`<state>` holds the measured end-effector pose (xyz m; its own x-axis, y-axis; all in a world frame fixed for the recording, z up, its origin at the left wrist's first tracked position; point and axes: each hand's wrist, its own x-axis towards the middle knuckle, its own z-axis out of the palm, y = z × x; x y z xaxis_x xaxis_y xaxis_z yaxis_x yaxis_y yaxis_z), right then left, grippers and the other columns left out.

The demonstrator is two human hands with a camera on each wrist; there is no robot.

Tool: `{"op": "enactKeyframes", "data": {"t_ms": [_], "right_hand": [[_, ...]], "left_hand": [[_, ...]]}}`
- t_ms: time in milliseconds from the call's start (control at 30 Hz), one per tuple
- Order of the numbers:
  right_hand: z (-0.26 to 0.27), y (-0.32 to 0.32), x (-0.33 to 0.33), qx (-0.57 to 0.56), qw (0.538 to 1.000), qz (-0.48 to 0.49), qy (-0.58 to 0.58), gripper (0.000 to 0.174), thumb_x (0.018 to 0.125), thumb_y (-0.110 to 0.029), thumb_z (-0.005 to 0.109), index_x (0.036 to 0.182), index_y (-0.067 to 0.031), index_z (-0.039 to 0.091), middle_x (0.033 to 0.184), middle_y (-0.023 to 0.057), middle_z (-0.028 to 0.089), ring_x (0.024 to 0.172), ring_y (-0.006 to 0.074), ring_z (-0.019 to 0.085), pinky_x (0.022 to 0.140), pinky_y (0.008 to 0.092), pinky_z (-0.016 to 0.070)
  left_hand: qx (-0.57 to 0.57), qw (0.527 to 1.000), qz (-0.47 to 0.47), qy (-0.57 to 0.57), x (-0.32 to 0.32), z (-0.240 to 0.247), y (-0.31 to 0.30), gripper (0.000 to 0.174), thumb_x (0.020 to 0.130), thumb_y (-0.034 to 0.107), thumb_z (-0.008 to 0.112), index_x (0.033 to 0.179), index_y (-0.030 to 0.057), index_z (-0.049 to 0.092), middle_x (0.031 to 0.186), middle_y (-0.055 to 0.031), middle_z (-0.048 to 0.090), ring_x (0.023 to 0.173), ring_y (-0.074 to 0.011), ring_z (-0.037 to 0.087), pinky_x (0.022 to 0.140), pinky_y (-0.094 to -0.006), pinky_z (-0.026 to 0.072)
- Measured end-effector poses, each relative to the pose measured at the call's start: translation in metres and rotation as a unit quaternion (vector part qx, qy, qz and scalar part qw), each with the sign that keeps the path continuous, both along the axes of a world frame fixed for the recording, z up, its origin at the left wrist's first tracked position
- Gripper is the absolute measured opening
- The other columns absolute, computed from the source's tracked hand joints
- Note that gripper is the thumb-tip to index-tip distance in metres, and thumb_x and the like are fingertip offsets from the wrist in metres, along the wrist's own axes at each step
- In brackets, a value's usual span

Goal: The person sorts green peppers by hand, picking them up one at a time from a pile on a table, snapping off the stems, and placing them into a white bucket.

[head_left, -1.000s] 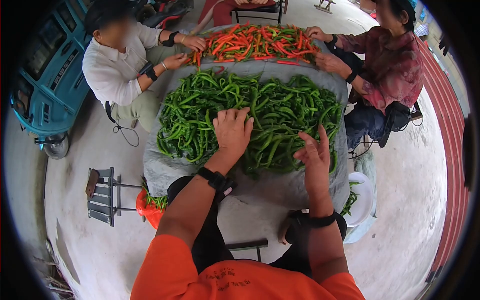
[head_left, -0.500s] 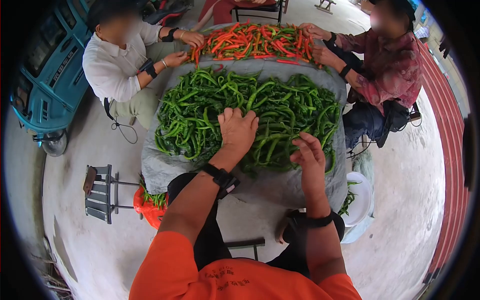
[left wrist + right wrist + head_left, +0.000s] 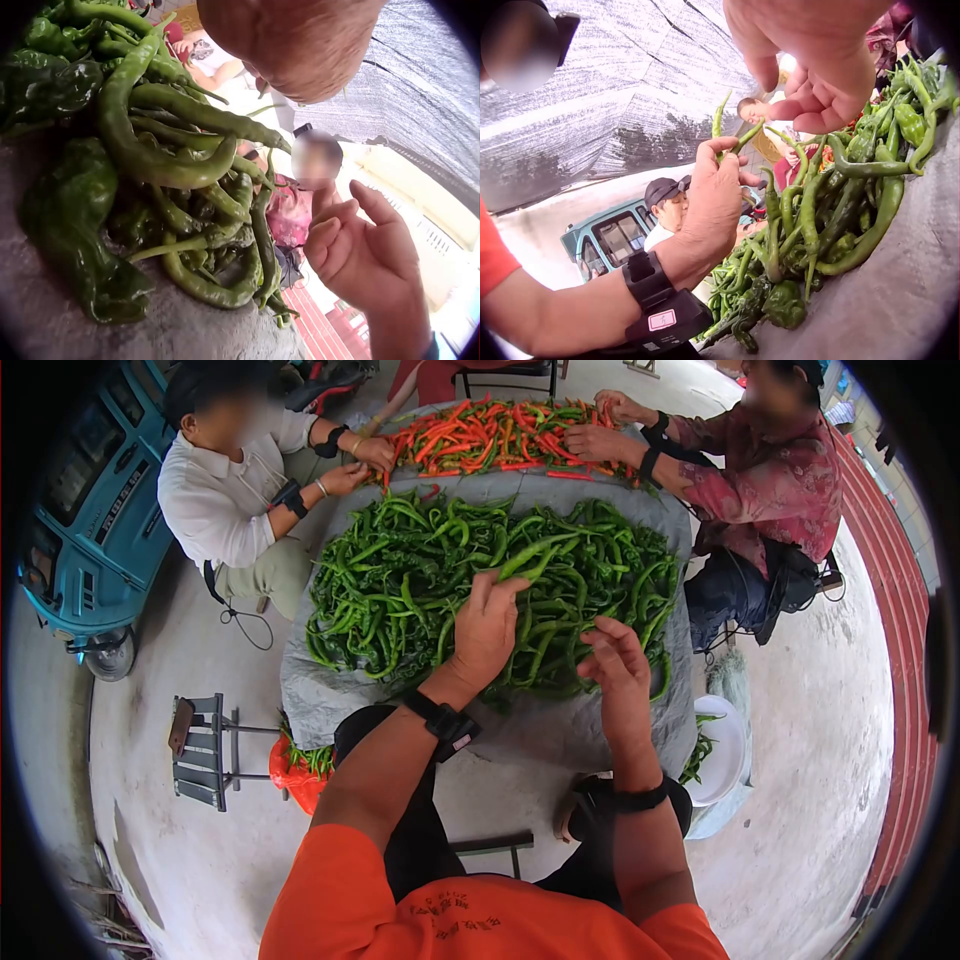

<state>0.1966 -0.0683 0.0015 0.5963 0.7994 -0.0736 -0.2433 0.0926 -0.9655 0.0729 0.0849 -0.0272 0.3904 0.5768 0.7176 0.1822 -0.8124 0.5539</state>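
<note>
Green chili peppers lie in a broad heap over the grey cloth in front of me. My left hand is raised over the near part of the heap and pinches a couple of long green chili peppers, their tips pointing up and away. The right wrist view shows this left hand from the side, with the chili peppers standing out between thumb and fingers. My right hand hovers at the heap's near right side, its fingers loosely bent and nothing visible in them. It also appears in the left wrist view.
Red chili peppers form a strip at the table's far end, handled by a person at left and another at right. A white basin stands low at right; a red bag and wooden stool are at left.
My left hand has come up out of the heap with green chili peppers pinched in it. My right hand has drawn its fingers in, and the person at right has reached further over the red peppers.
</note>
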Motion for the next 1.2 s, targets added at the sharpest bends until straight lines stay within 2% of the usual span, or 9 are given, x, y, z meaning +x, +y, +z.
{"op": "enactKeyframes", "data": {"t_ms": [133, 233, 400, 600, 700, 800, 900, 1067, 1200], "right_hand": [[-0.004, 0.004, -0.003, 0.016, 0.999, 0.029, -0.013, 0.035, 0.093, -0.021, 0.059, 0.125, -0.0074, 0.053, 0.105, 0.0041, 0.061, 0.075, 0.0092, 0.055, 0.072, 0.0238, 0.0471], [-0.003, 0.005, -0.005, 0.008, 0.999, 0.037, 0.010, 0.035, 0.093, -0.022, 0.059, 0.125, -0.0073, 0.053, 0.104, 0.0042, 0.061, 0.075, 0.0092, 0.055, 0.071, 0.0236, 0.0474], [-0.018, 0.012, -0.001, 0.046, 0.992, 0.050, 0.107, 0.024, 0.096, -0.025, 0.056, 0.113, -0.0082, 0.057, 0.096, 0.0021, 0.063, 0.069, 0.0092, 0.056, 0.068, 0.0249, 0.0480], [-0.017, 0.011, 0.001, 0.050, 0.987, 0.006, 0.153, 0.025, 0.097, -0.030, 0.055, 0.110, -0.0081, 0.058, 0.086, 0.0011, 0.064, 0.067, 0.0097, 0.055, 0.064, 0.0257, 0.0476], [-0.016, 0.010, 0.002, 0.070, 0.985, -0.032, 0.153, 0.024, 0.097, -0.031, 0.054, 0.108, -0.0093, 0.060, 0.087, 0.0010, 0.065, 0.066, 0.0084, 0.056, 0.064, 0.0243, 0.0476], [-0.016, 0.010, 0.009, 0.092, 0.977, -0.054, 0.184, 0.025, 0.097, -0.030, 0.055, 0.109, -0.0080, 0.059, 0.087, 0.0011, 0.065, 0.066, 0.0078, 0.057, 0.063, 0.0239, 0.0485], [-0.016, 0.010, 0.014, 0.103, 0.972, -0.057, 0.204, 0.028, 0.097, -0.030, 0.055, 0.112, -0.0076, 0.058, 0.091, 0.0018, 0.066, 0.067, 0.0078, 0.057, 0.065, 0.0242, 0.0499], [-0.011, 0.012, 0.015, 0.134, 0.969, -0.012, 0.206, 0.041, 0.096, -0.032, 0.055, 0.129, -0.0075, 0.048, 0.110, 0.0058, 0.063, 0.076, 0.0106, 0.058, 0.072, 0.0279, 0.0524], [-0.005, 0.016, 0.011, 0.151, 0.959, -0.007, 0.240, 0.047, 0.097, -0.032, 0.052, 0.136, -0.0068, 0.041, 0.122, 0.0086, 0.058, 0.083, 0.0131, 0.059, 0.076, 0.0299, 0.0521]], "left_hand": [[0.010, 0.998, -0.054, 0.025, 0.001, -0.007, -0.010, 0.035, 0.080, -0.004, 0.057, 0.112, 0.0109, 0.056, 0.109, -0.0175, 0.054, 0.080, -0.0392, 0.061, 0.066, -0.0434, 0.0520], [0.001, 0.995, -0.085, 0.055, 0.000, -0.007, -0.017, 0.026, 0.089, -0.001, 0.054, 0.113, 0.0092, 0.054, 0.107, -0.0196, 0.055, 0.083, -0.0378, 0.061, 0.067, -0.0421, 0.0511], [0.060, 0.983, -0.159, 0.072, 0.000, -0.002, -0.028, 0.039, 0.073, -0.006, 0.061, 0.108, 0.0102, 0.062, 0.111, -0.0151, 0.060, 0.090, -0.0341, 0.063, 0.074, -0.0396, 0.0537], [0.069, 0.989, -0.124, 0.042, -0.001, -0.001, -0.024, 0.027, 0.086, -0.002, 0.056, 0.111, 0.0066, 0.060, 0.109, -0.0146, 0.060, 0.089, -0.0314, 0.062, 0.072, -0.0370, 0.0527], [-0.047, 0.995, -0.084, -0.020, -0.004, -0.005, -0.011, 0.023, 0.089, 0.002, 0.056, 0.112, 0.0068, 0.058, 0.094, -0.0107, 0.061, 0.078, -0.0248, 0.061, 0.068, -0.0324, 0.0508], [-0.198, 0.971, -0.109, -0.080, -0.008, -0.002, -0.005, 0.018, 0.099, 0.008, 0.046, 0.114, 0.0046, 0.055, 0.091, -0.0075, 0.061, 0.067, -0.0117, 0.056, 0.061, -0.0252, 0.0471], [-0.267, 0.959, -0.062, -0.076, -0.014, -0.002, 0.003, 0.018, 0.099, 0.008, 0.046, 0.115, 0.0037, 0.053, 0.087, -0.0057, 0.060, 0.061, -0.0075, 0.051, 0.056, -0.0230, 0.0445], [-0.234, 0.971, -0.002, -0.055, -0.017, -0.009, 0.017, 0.033, 0.099, 0.004, 0.042, 0.131, 0.0035, 0.036, 0.076, -0.0021, 0.038, 0.068, -0.0104, 0.042, 0.065, -0.0234, 0.0408], [-0.196, 0.978, 0.056, -0.043, -0.020, -0.019, 0.026, 0.034, 0.097, 0.011, 0.047, 0.130, 0.0048, 0.041, 0.070, -0.0086, 0.053, 0.059, -0.0233, 0.052, 0.058, -0.0353, 0.0437]]}}
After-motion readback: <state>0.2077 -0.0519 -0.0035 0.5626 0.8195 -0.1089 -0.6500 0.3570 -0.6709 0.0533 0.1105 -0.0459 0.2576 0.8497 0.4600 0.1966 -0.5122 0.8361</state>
